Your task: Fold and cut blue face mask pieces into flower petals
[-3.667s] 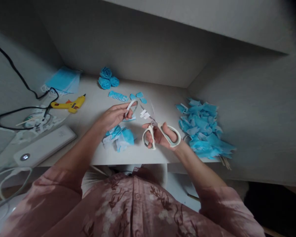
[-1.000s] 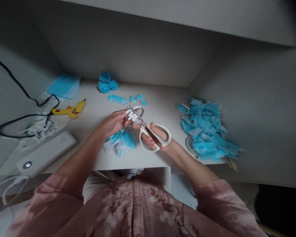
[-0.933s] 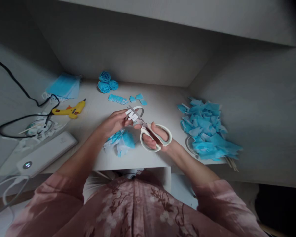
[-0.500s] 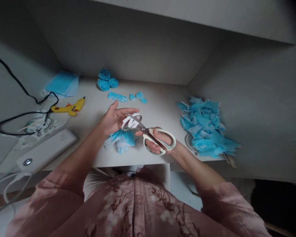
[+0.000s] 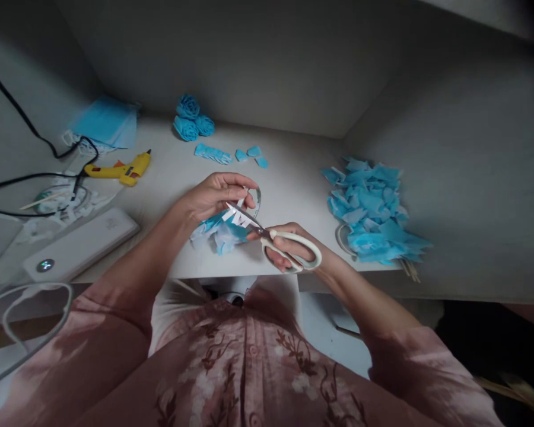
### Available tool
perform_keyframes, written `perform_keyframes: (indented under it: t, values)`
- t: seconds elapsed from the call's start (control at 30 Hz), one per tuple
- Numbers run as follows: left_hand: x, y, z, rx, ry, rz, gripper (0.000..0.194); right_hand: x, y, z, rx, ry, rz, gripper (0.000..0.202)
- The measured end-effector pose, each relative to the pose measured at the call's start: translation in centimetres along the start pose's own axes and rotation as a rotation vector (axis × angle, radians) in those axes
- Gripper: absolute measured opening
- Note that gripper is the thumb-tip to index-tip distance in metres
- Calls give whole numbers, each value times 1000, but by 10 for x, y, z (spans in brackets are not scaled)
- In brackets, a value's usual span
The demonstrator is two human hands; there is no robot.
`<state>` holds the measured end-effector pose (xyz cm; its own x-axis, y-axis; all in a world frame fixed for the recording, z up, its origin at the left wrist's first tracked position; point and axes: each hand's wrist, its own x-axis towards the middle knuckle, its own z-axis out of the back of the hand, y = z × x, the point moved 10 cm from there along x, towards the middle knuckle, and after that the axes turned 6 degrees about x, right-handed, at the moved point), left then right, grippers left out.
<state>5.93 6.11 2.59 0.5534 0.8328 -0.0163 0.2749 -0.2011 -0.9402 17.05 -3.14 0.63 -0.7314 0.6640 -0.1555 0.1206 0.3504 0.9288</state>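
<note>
My left hand (image 5: 220, 193) is closed in a pinch on a thin, pale ring that looks like a roll of tape (image 5: 257, 203). Short white strips (image 5: 239, 218) lie along the scissor blades, just below my left fingertips. In my right hand (image 5: 289, 237) are cream-handled scissors (image 5: 296, 249), fingers through the loops and blades pointing left toward the ring. The blades look nearly closed. Under both hands sits a small heap of blue and white fabric pieces (image 5: 226, 234), partly covered by the left hand.
Blue rosettes (image 5: 187, 127), a row of folded blue pieces (image 5: 212, 153) and loose blue petals (image 5: 254, 152) lie farther back. At left are blue masks (image 5: 104, 121), a yellow glue gun (image 5: 129, 170), a black cord and a white power bank (image 5: 82, 244). A blue fabric pile (image 5: 369, 207) stands right.
My left fingers have closed from a spread pose onto the ring, which has moved up and right off the blades. The scissors have shifted slightly. The whole view has tilted.
</note>
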Motion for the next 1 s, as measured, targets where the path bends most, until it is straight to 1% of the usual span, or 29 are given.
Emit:
perform_keyframes:
  t: [0.17,0.23,0.27,0.3,0.33,0.4,0.43,0.47,0.5,0.57,0.63,0.67,0.7,0.77,0.8,0.87,0.9,0.97,1.0]
  values:
    - [0,-7,0,96,-6,-63,31,-6,12,5,-271,-141,20,52]
    - [1,-8,0,120,2,-94,33,-8,15,3,-349,-198,20,51]
    - [2,-8,0,132,1,-107,34,-9,17,-1,-391,-204,27,49]
    - [3,-8,1,141,-9,-122,34,-8,18,-9,-453,-184,39,46]
    - [4,-9,2,147,-24,-137,34,-7,18,-21,-536,-138,55,43]
    - [6,-12,4,155,-54,-163,34,-3,15,-48,-752,16,87,34]
    - [7,-13,5,157,-64,-174,35,-2,13,-58,-841,76,99,32]
    - [7,-15,6,157,-70,-183,37,-1,16,-62,-872,81,124,33]
    - [7,-17,8,156,-77,-195,40,-1,23,-59,-864,46,155,37]
    - [6,-24,16,146,-113,-243,44,-6,36,-41,-755,-49,155,54]
    - [4,-31,26,129,-145,-308,47,-15,45,-20,-607,-84,133,76]
    - [3,-34,29,123,-151,-334,48,-22,52,-8,-531,-104,151,81]
    - [3,-37,33,121,-155,-360,48,-29,55,7,-468,-152,143,81]
    - [2,-44,36,162,-174,-390,47,-45,60,37,-354,-277,134,70]
    - [2,-48,34,218,-191,-395,44,-53,63,51,-292,-351,145,65]
    - [8,-56,23,431,-216,-369,39,-69,68,75,-155,-485,189,58]
    - [15,-58,12,592,-206,-337,37,-76,71,84,-96,-538,221,56]
    - [33,-54,-17,985,-156,-287,38,-89,78,96,-25,-620,295,55]
    - [45,-48,-33,1175,-109,-274,40,-95,81,101,-16,-651,328,54]
